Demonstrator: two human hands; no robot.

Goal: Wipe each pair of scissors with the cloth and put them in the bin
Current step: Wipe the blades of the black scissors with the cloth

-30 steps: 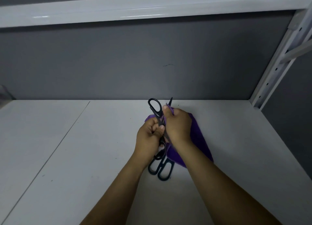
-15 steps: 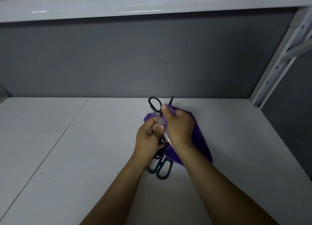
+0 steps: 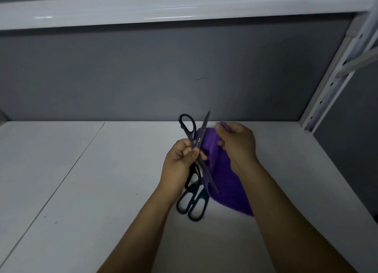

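My left hand [image 3: 180, 162] grips a pair of black scissors [image 3: 197, 141] near their pivot, held up with the blades spread apart. One handle loop sticks up at the top left, the other hangs below my fist. My right hand [image 3: 237, 143] holds a purple cloth [image 3: 225, 180] just to the right of the blades, with the cloth draped down under my wrist. A second pair of dark scissors [image 3: 192, 205] lies on the white shelf [image 3: 81, 191] beneath my left hand, handles toward me. No bin is in view.
A grey back wall [image 3: 143, 78] closes the shelf behind the hands. A white upright post [image 3: 335, 76] stands at the right rear corner, and a white shelf beam [image 3: 163, 6] runs overhead. A seam crosses the shelf surface on the left.
My right hand with the cloth has slid off the blade and moved right, uncovering both blades. My left hand keeps its grip on the scissors.
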